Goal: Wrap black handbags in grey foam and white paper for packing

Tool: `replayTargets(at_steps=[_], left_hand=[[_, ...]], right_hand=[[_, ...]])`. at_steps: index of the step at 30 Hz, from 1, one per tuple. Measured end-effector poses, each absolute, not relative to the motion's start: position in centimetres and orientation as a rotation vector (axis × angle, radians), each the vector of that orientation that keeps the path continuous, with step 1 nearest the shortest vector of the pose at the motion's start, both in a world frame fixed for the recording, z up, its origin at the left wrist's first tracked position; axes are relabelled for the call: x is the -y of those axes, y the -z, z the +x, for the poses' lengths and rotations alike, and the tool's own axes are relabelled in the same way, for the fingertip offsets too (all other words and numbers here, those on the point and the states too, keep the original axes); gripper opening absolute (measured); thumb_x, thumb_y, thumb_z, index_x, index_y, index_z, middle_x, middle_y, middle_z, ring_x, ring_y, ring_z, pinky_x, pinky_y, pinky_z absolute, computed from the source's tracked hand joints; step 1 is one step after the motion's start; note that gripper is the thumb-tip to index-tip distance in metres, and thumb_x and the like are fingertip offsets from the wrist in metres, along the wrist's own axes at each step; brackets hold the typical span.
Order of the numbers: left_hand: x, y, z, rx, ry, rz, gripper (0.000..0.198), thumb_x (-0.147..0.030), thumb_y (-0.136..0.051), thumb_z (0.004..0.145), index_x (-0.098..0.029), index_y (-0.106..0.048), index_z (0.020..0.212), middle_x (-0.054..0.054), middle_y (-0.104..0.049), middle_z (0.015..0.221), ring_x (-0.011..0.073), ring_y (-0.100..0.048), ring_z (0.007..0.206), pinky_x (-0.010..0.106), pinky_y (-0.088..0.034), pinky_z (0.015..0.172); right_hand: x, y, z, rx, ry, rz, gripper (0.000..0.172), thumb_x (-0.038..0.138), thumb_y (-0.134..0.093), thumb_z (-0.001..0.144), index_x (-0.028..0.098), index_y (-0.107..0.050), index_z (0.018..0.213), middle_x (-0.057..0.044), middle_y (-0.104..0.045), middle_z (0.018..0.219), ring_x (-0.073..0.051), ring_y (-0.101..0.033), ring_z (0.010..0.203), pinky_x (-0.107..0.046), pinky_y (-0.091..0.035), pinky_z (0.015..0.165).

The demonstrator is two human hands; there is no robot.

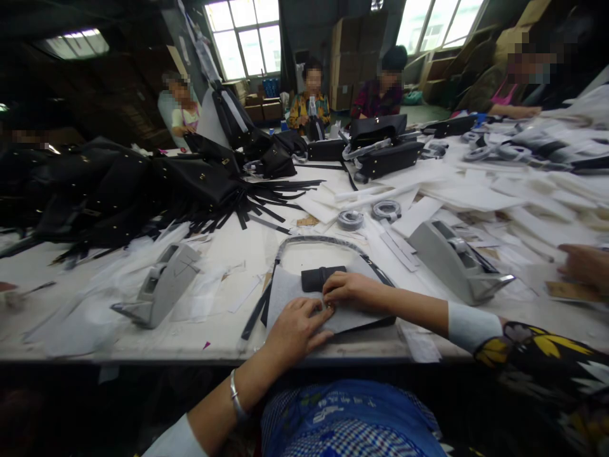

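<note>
A black handbag [384, 324] lies in front of me at the table edge, with a pale grey-white sheet [285, 293] over its front. Its handle [328, 240], wrapped in clear film, arches away from me. A black flap with a strap [312, 279] rests on the sheet. My left hand [299, 327] lies on the sheet, fingers apart, its index fingertip at a small shiny metal piece [329, 306]. From the right, my right hand [352, 291] meets it there with fingers bent and pinched together. What those fingers hold is hidden.
Grey tape dispensers stand left [164, 285] and right [454, 260] of the bag. Black bags [118, 184] with loose straps are piled at left. White sheets [476, 190] and wrapped rolls [349, 219] lie at right. Several people sit around the table; another person's hand [585, 263] is at far right.
</note>
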State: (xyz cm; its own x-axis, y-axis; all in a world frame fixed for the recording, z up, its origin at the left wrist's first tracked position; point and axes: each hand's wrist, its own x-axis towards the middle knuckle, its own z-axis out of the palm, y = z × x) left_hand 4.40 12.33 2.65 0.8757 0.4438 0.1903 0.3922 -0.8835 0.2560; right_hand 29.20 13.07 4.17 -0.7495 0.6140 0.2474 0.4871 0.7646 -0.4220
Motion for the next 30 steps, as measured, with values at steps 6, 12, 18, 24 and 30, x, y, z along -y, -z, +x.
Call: replayTargets(at_steps=[6, 12, 18, 24, 30], left_hand=[[-12.3, -2.6, 4.4, -0.644, -0.417, 2.831, 0.046, -0.041, -0.059, 0.092, -0.026, -0.056, 0.136, 0.01, -0.061, 0.117, 0.0269, -0.057, 0.106, 0.046, -0.05, 0.094], [-12.2, -2.8, 4.3, -0.668, -0.401, 2.803, 0.045, -0.035, -0.063, 0.091, -0.029, -0.057, 0.135, 0.01, -0.062, 0.119, 0.0274, -0.058, 0.108, 0.046, -0.052, 0.094], [-12.4, -2.5, 4.3, -0.656, -0.452, 2.825, 0.043, -0.036, -0.063, 0.09, -0.031, -0.06, 0.133, 0.009, -0.064, 0.118, 0.0273, -0.061, 0.107, 0.046, -0.055, 0.092], [-12.6, -2.1, 4.2, -0.629, -0.483, 2.906, 0.042, -0.036, -0.063, 0.09, -0.03, -0.06, 0.132, 0.009, -0.065, 0.117, 0.0266, -0.063, 0.106, 0.043, -0.057, 0.09], [-13.4, -1.2, 3.8, -0.519, -0.64, 3.054, 0.046, -0.041, -0.061, 0.09, -0.031, -0.059, 0.135, 0.009, -0.068, 0.113, 0.0251, -0.067, 0.1, 0.035, -0.061, 0.083]], right_hand=[[-15.1, -4.8, 28.8, 2.671, -0.461, -0.705, 0.016, 0.023, -0.06, 0.094, 0.018, -0.075, 0.089, -0.007, -0.07, 0.094, -0.016, -0.061, 0.089, -0.026, -0.049, 0.08], [-15.0, -3.9, 28.8, 2.714, -0.39, -0.747, 0.011, 0.023, -0.063, 0.093, 0.016, -0.071, 0.094, -0.008, -0.069, 0.099, -0.017, -0.059, 0.094, -0.026, -0.048, 0.083], [-14.8, -3.3, 28.3, 2.776, -0.322, -0.839, 0.01, 0.023, -0.062, 0.094, 0.017, -0.069, 0.097, -0.009, -0.068, 0.103, -0.018, -0.057, 0.093, -0.028, -0.047, 0.084], [-13.3, -3.4, 27.1, 2.736, -0.244, -1.098, 0.017, 0.022, -0.053, 0.096, 0.012, -0.067, 0.098, -0.014, -0.067, 0.097, -0.022, -0.058, 0.084, -0.033, -0.047, 0.075], [-14.3, -7.1, 30.3, 2.602, -0.36, -1.344, 0.016, 0.035, -0.06, 0.094, 0.026, -0.072, 0.1, 0.002, -0.074, 0.093, -0.012, -0.066, 0.081, -0.019, -0.046, 0.07]])
